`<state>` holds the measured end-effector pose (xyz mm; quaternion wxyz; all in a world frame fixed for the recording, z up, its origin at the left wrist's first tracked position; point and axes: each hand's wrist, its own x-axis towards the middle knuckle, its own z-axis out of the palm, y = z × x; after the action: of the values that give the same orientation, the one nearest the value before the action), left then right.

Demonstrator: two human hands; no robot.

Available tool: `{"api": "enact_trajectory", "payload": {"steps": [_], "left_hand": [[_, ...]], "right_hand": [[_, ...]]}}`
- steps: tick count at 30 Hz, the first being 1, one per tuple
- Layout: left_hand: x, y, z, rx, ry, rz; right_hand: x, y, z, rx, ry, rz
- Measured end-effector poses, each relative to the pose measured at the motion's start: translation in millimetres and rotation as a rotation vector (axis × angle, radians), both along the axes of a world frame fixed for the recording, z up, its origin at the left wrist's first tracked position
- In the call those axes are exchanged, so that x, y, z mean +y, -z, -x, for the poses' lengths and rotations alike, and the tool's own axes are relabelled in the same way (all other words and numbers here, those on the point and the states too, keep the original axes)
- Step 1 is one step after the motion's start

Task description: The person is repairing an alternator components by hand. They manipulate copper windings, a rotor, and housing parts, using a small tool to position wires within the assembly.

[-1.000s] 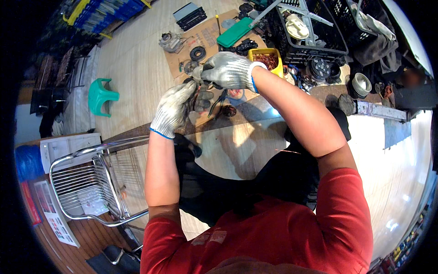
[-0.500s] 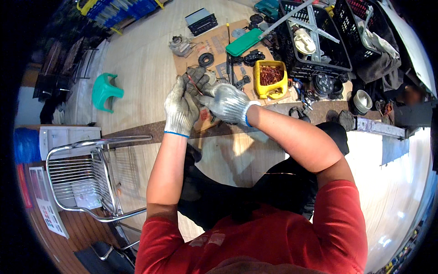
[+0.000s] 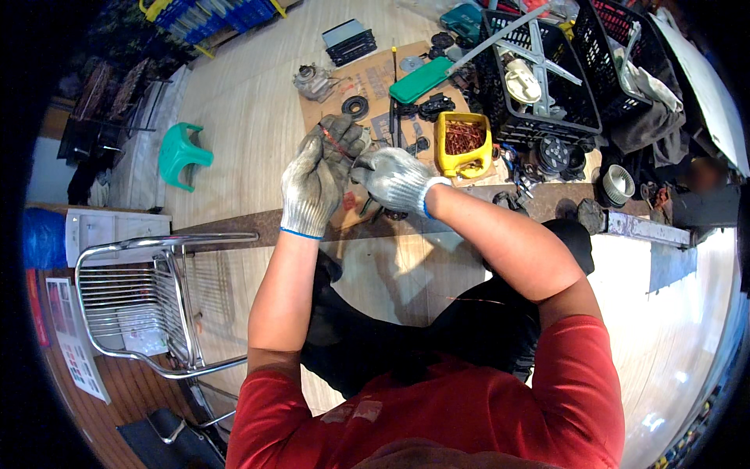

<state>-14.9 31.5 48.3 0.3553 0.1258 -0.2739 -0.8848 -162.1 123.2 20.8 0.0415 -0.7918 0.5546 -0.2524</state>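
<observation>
Both of my hands wear off-white knitted work gloves, dirty grey at the palms and fingers. My left hand (image 3: 314,178) is turned palm up, with a thin reddish copper-coloured wire (image 3: 336,144) lying across its curled fingers. Close beside it, my right hand (image 3: 394,178) has thumb and fingertips pinched together at the wire's lower end. Just right of the hands stands a cut-open yellow jug (image 3: 471,166), holding many short copper-coloured pieces (image 3: 464,136). Another thin strand (image 3: 476,300) rests across my dark trousers.
Cardboard (image 3: 367,78) beyond my hands bears a black ring (image 3: 355,107), a metal motor part (image 3: 314,81) and a green padded piece (image 3: 422,80). Black crates (image 3: 539,125) stand at the far right. A green stool (image 3: 184,155) and a chrome-framed chair (image 3: 129,250) are to the left.
My right hand, blurred before, has shifted slightly and is now sharp, pinched at the wire's end. The left hand's fingers have opened a little, showing more of the wire.
</observation>
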Motion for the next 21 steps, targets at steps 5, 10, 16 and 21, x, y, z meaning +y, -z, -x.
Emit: {"api": "enact_trajectory", "payload": {"steps": [5, 10, 16, 21], "left_hand": [[1.2, -1.7, 0.2, -0.034, -0.033, 0.023], [-2.3, 5.5, -3.1, -0.004, -0.044, 0.048], [-5.0, 3.8, -3.2, -0.016, -0.029, 0.031], [-7.2, -2.1, -10.8, -0.051, 0.072, 0.039]], "right_hand": [[1.9, 1.4, 0.2, 0.015, 0.004, 0.031], [1.3, 4.1, 0.7, 0.085, -0.017, -0.014], [-7.4, 22.4, 9.5, -0.210, -0.022, -0.234], [-11.0, 9.3, 32.9, -0.240, -0.220, -0.110]]}}
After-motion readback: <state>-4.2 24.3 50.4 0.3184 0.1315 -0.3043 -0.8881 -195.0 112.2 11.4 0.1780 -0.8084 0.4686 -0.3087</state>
